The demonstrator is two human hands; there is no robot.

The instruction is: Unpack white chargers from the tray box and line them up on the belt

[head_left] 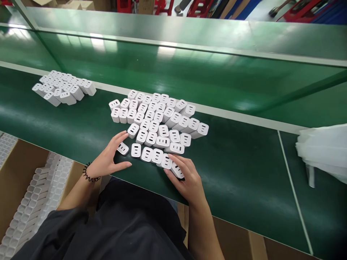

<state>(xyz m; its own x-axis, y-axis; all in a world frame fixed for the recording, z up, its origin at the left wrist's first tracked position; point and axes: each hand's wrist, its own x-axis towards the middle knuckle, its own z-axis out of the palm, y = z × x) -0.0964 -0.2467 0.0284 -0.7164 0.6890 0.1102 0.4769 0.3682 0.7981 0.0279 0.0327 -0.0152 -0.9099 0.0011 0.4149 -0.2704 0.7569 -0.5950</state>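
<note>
Several white USB chargers (pixel 149 115) stand in a loose cluster on the green work surface, their slotted faces up. My left hand (pixel 110 159) is at the cluster's left front, thumb and fingers spread apart. Its fingers lie beside a tilted charger (pixel 123 148) and partly hide it. At the right end of the front row, my right hand (pixel 188 177) curls its thumb and fingers around a charger (pixel 177 169), which leans and is partly covered. The index fingertip reaches the neighbouring charger (pixel 166 161).
A second group of white chargers (pixel 63 86) stands at the far left. Below the bench edge, a cardboard box (pixel 20 169) holds rows of translucent and white pieces. White plastic bags (pixel 325 151) lie at the right. A green raised panel (pixel 173 68) runs along the back.
</note>
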